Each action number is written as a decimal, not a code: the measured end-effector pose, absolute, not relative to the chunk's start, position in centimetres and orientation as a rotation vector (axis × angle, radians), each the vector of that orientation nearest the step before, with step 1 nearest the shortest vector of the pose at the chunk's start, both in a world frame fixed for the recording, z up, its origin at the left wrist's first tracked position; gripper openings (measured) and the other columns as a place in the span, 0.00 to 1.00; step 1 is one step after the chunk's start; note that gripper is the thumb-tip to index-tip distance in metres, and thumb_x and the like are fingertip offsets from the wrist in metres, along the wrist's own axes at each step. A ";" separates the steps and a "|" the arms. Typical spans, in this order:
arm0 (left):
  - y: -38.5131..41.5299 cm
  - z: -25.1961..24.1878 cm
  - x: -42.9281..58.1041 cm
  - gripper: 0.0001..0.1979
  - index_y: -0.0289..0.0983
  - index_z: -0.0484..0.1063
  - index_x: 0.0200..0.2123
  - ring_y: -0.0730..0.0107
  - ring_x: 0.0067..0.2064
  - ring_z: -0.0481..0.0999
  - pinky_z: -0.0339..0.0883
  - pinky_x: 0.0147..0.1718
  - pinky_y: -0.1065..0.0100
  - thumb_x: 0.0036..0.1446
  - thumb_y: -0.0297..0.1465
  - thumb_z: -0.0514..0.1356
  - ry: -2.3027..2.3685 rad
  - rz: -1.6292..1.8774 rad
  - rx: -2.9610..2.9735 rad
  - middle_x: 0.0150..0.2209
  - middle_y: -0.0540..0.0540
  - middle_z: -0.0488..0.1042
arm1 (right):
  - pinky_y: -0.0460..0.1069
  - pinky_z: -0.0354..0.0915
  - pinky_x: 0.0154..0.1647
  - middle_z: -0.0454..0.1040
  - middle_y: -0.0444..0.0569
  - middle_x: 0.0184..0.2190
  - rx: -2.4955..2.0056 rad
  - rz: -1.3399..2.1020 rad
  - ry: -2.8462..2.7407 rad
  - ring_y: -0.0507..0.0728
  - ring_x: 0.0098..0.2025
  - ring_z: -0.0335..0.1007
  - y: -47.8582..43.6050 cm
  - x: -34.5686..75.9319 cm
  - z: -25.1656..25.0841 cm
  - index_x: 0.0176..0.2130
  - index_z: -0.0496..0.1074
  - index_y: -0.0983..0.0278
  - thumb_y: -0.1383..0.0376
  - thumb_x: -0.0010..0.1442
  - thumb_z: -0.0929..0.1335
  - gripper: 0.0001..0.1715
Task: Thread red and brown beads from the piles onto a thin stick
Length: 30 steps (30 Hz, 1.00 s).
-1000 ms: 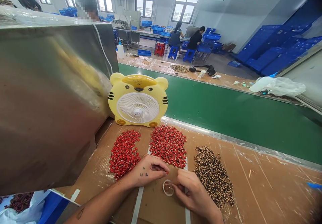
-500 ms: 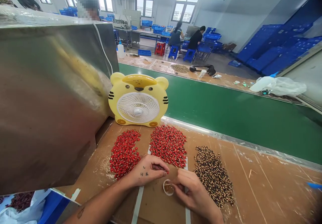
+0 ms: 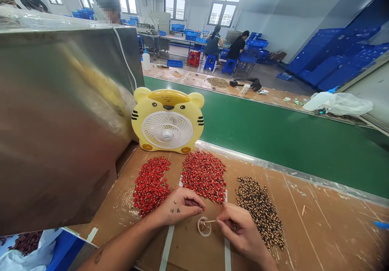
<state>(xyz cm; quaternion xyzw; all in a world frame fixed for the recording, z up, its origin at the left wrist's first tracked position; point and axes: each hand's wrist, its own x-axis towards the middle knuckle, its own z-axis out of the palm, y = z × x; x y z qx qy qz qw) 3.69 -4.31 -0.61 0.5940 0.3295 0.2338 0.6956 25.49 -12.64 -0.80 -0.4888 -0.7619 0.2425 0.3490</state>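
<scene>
My left hand (image 3: 179, 207) rests curled on the brown cardboard work surface (image 3: 304, 226), its fingertips at the lower edge of a pile of red beads (image 3: 204, 177). Whether those fingers hold anything small is hidden. My right hand (image 3: 238, 230) pinches a thin pale stick (image 3: 209, 221), whose tip reaches over a clear ring (image 3: 204, 226) lying between my hands. A second red pile (image 3: 150, 186) lies left of my left hand. Speckled brown-and-black beads (image 3: 259, 212) are heaped just beyond my right hand.
A yellow tiger-shaped fan (image 3: 167, 127) stands behind the beads, beside a large steel hood (image 3: 60, 121). A green conveyor belt (image 3: 273, 149) runs past the bench. Seated co-workers (image 3: 225, 41) and stacked blue crates (image 3: 334, 62) are far off. A bag of dark beans (image 3: 26, 242) sits lower left.
My right hand has moved right, away from the ring, and the thin stick now shows between them. My left hand and the bead piles are nearly unchanged.
</scene>
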 end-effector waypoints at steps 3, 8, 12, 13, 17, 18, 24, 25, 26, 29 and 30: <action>-4.4 -0.3 3.7 0.06 0.33 0.82 0.31 0.70 0.30 0.76 0.67 0.31 0.72 0.47 0.27 0.66 0.733 0.512 1.284 0.29 0.45 0.81 | 0.47 0.54 0.26 0.65 0.42 0.20 -1.224 0.631 -1.744 0.53 0.23 0.60 -12.8 25.7 -0.9 0.28 0.71 0.62 0.66 0.63 0.67 0.10; -4.4 -0.2 3.8 0.06 0.33 0.82 0.30 0.71 0.29 0.76 0.67 0.31 0.73 0.47 0.28 0.67 0.721 0.480 1.218 0.27 0.46 0.80 | 0.48 0.56 0.27 0.66 0.42 0.22 -1.180 0.630 -1.508 0.54 0.25 0.62 -12.9 25.1 -1.1 0.29 0.72 0.61 0.68 0.62 0.67 0.09; -4.4 -0.3 3.8 0.06 0.33 0.81 0.30 0.70 0.29 0.77 0.68 0.32 0.72 0.47 0.28 0.67 0.720 0.474 1.196 0.28 0.46 0.81 | 0.48 0.56 0.27 0.66 0.43 0.21 -1.194 0.630 -1.501 0.53 0.24 0.62 -13.0 24.9 -1.1 0.30 0.73 0.62 0.68 0.62 0.68 0.08; -4.4 -0.2 3.8 0.06 0.32 0.81 0.30 0.70 0.30 0.77 0.68 0.32 0.72 0.47 0.28 0.68 0.722 0.475 1.190 0.28 0.46 0.81 | 0.48 0.56 0.27 0.66 0.42 0.21 -1.192 0.633 -1.501 0.53 0.24 0.62 -13.0 24.9 -1.2 0.30 0.72 0.62 0.68 0.62 0.68 0.08; -4.3 -0.1 3.8 0.07 0.32 0.81 0.30 0.69 0.30 0.78 0.69 0.32 0.72 0.46 0.29 0.68 0.729 0.474 1.165 0.27 0.45 0.81 | 0.48 0.56 0.27 0.65 0.43 0.21 -1.210 0.639 -1.508 0.53 0.24 0.61 -13.1 25.1 -1.4 0.29 0.72 0.62 0.67 0.62 0.68 0.09; -4.3 -0.1 3.8 0.07 0.32 0.81 0.30 0.70 0.29 0.78 0.68 0.32 0.72 0.46 0.29 0.68 0.730 0.473 1.165 0.27 0.46 0.81 | 0.48 0.56 0.27 0.65 0.43 0.21 -1.222 0.639 -1.514 0.54 0.24 0.61 -13.1 25.2 -1.5 0.29 0.73 0.62 0.67 0.62 0.68 0.09; -4.4 -0.1 3.7 0.06 0.32 0.81 0.30 0.70 0.30 0.77 0.68 0.33 0.72 0.47 0.29 0.68 0.707 0.474 1.170 0.28 0.46 0.81 | 0.48 0.56 0.26 0.65 0.43 0.21 -1.274 0.624 -1.557 0.54 0.24 0.62 -13.1 25.0 -1.4 0.29 0.72 0.62 0.66 0.62 0.68 0.09; -4.4 -0.1 3.7 0.06 0.33 0.81 0.30 0.70 0.30 0.77 0.68 0.33 0.72 0.47 0.29 0.67 0.709 0.472 1.173 0.28 0.46 0.81 | 0.48 0.56 0.26 0.65 0.43 0.20 -1.272 0.616 -1.564 0.54 0.24 0.62 -13.0 24.9 -1.2 0.29 0.72 0.62 0.66 0.62 0.68 0.09; -4.4 0.0 3.7 0.06 0.33 0.81 0.30 0.70 0.30 0.77 0.68 0.32 0.72 0.47 0.28 0.67 0.711 0.468 1.181 0.28 0.46 0.80 | 0.48 0.56 0.25 0.65 0.43 0.20 -1.268 0.606 -1.570 0.54 0.24 0.61 -13.0 24.9 -1.1 0.29 0.72 0.62 0.66 0.62 0.67 0.09; -4.5 0.2 3.8 0.05 0.32 0.81 0.30 0.72 0.28 0.75 0.66 0.30 0.73 0.47 0.27 0.66 0.735 0.474 1.224 0.27 0.47 0.80 | 0.48 0.56 0.25 0.65 0.43 0.20 -1.253 0.574 -1.605 0.53 0.23 0.61 -13.0 24.6 -0.9 0.29 0.72 0.62 0.67 0.62 0.67 0.08; -4.5 0.3 3.8 0.05 0.32 0.81 0.30 0.72 0.28 0.74 0.65 0.30 0.73 0.47 0.27 0.65 0.748 0.481 1.244 0.27 0.47 0.79 | 0.48 0.56 0.25 0.65 0.43 0.20 -1.252 0.563 -1.623 0.53 0.23 0.61 -13.1 24.6 -0.9 0.29 0.72 0.62 0.67 0.62 0.67 0.08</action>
